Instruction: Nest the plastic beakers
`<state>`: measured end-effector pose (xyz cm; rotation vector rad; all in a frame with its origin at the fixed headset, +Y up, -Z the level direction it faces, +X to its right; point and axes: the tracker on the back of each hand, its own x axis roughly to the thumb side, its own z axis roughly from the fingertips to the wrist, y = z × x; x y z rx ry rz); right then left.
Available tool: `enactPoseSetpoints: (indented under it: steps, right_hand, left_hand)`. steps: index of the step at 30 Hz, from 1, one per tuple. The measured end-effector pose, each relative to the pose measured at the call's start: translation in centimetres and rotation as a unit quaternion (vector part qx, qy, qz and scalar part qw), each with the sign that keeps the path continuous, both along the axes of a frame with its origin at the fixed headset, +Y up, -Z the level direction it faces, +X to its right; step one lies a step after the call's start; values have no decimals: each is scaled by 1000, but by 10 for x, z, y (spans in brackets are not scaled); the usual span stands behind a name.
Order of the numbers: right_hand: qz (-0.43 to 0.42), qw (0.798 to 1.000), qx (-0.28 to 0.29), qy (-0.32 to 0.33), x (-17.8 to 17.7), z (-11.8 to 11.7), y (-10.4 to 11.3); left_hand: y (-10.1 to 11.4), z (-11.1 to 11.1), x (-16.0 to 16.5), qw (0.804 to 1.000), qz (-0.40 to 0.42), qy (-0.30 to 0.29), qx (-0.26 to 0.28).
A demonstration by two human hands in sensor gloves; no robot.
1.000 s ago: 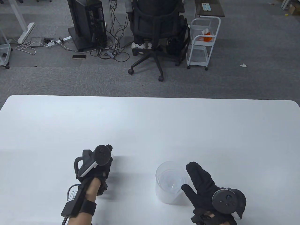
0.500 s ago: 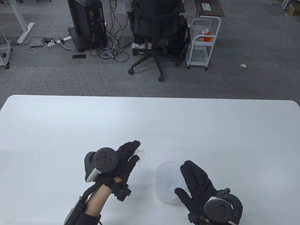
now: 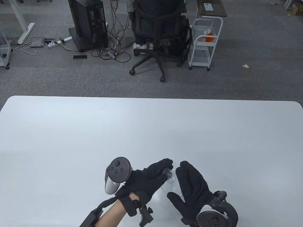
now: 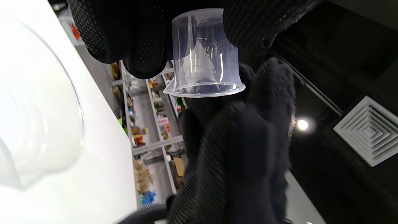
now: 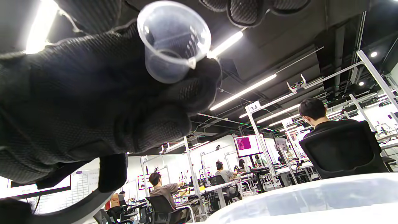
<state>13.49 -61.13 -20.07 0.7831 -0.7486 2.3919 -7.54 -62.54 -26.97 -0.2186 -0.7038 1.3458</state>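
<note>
Left hand [image 3: 146, 179] pinches a small beaker [image 4: 203, 54] between thumb and fingertips [image 4: 143, 46], holding it above the mouth of the large beaker [image 3: 169, 188] that stands on the table [image 3: 151, 127] directly beneath it. In the left wrist view the small beaker's rim and pouring lip point away from the palm, and raised graduation marks run down its wall. The right hand [image 3: 193, 189] rests against the far side of the large beaker from the left hand, fingers together and extended along its wall, thumb [image 3: 175, 199] stretched toward the near side; whether the palm actually presses the wall cannot be told. From above, the two hands nearly meet over the large beaker and cover most of it, leaving only a strip of its rim and side showing between them.

Both beakers are translucent, smooth plastic: the small one a short, slightly flared cylinder with a beaded rim and a small spout, the large one a wide cylinder seen in the left wrist view as a blurred clear curve [image 4: 40, 109] beside the hand. The gloves are black knit with a fine dotted grip texture. A round dark tracker [image 3: 118, 170] with a white handle sits on the back of the left hand, and another tracker [image 3: 213, 216] on the right. The table is matte white with rounded corners. Beyond the fingertips, past the table's far edge, stand a black office chair [image 3: 158, 33], a white wire trolley [image 3: 206, 42] and a tangle of cables [image 3: 111, 52] on grey carpet.
</note>
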Motion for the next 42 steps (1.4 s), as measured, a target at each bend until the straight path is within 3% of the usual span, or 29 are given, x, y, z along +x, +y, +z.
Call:
enactPoseSetpoints:
  steps: [7,17,22,29,34,42]
  right_hand:
    - [18,999,25,-13,-2,1,-3]
    - [7,999,31,-7,-2,0,-4]
    - [26,1000,-3,-15,-2,-7,-6]
    - [64,995,-65,-45,4,-27,-11]
    - [105,986,-112,-67,6,-42,-19]
    - [158,972,-160,-74,3,-54,-31]
  left_hand:
    - [-10,8,8,999,33,-10,-41]
    - [-10,13,4,999,-18,25,29]
    - [-8,17,-7,989,-52,81,109]
    - [-22,17,-28,947,-165,169,220]
    - [-39,13,-34,931,-206,188,235]
    - [-55,7,-39,936,-215,187,208]
